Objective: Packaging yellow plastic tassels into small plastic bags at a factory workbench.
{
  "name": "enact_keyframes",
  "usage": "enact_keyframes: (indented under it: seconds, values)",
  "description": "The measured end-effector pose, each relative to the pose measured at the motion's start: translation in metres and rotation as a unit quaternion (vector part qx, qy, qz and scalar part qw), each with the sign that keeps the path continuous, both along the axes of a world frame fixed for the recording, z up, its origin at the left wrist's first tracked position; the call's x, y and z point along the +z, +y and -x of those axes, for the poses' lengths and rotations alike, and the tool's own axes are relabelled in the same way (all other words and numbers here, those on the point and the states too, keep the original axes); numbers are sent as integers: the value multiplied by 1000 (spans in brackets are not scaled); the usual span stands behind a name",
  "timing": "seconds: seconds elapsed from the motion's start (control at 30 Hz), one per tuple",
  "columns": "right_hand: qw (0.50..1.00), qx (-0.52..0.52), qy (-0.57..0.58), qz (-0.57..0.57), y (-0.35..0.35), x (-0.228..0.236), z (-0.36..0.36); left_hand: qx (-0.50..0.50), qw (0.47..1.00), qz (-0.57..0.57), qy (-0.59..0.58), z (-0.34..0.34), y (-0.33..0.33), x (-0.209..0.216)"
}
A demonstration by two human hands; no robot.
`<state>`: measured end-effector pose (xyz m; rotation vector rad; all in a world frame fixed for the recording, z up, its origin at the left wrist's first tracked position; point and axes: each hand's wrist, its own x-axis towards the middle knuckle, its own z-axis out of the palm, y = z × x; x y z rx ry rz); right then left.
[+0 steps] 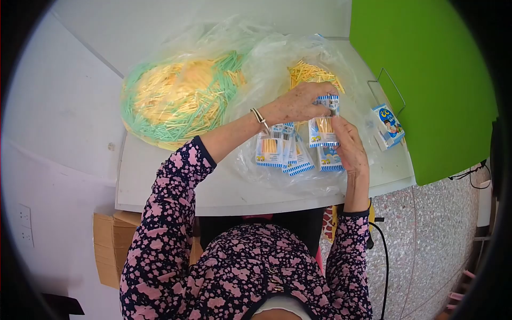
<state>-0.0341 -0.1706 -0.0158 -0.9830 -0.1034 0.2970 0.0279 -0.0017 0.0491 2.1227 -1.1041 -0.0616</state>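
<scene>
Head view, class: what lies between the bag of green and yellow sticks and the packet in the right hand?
In the head view, clear plastic, small packets and the left forearm with its bracelet lie between them.

Pale table (pixel 224 198) — stick-filled bag (pixel 181 96), clear plastic (pixel 266 74)

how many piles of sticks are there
2: a large yellow-and-green pile at left, a smaller yellow pile at right, partly behind the left hand; others may be hidden.
</scene>
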Motion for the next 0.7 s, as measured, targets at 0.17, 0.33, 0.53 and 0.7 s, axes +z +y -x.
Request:
enact_keyframes:
  seconds: [0.17, 0.33, 0.53, 0.7]
  values:
    - [990, 16, -76, 115, -4, -6, -3, -3, 997, 48, 52, 2, 0, -3]
    - [991, 26, -51, 124, -4, -6, 0, -20, 997, -50, 56, 9, -1, 2]
    - [950, -89, -137, 264, -17, 1, 6, -71, 984, 5, 163, -6, 38, 19]
    - [685, -212, -258, 647, -25, -14, 29, -72, 966, -190, 158, -10, 75, 15]
